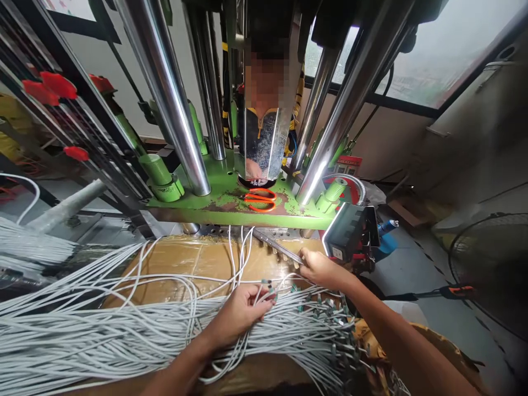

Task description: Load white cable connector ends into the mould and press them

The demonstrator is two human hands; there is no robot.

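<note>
My left hand [240,309] is closed on white cables, pinching them near their small dark green connector ends [267,286]. The fingers of my right hand [319,268] are wrapped round the near end of a long, narrow metal bar [278,246]. This bar slants up and left, toward the gap under the green machine plate [198,212]. Small brass-coloured pieces show along its lower side. Several white cables [231,256] run up into the same gap. A thick spread of white cables [136,335] lies around and under my left hand, many connector ends at its right.
Orange-handled scissors [260,199] lie on the green plate between steel columns [175,104]. Brown plastic-wrapped board [177,256] lies under the cables. A dark control box [350,234] stands at right, a fan [490,275] beyond. A shiny panel [268,146] reflects a person.
</note>
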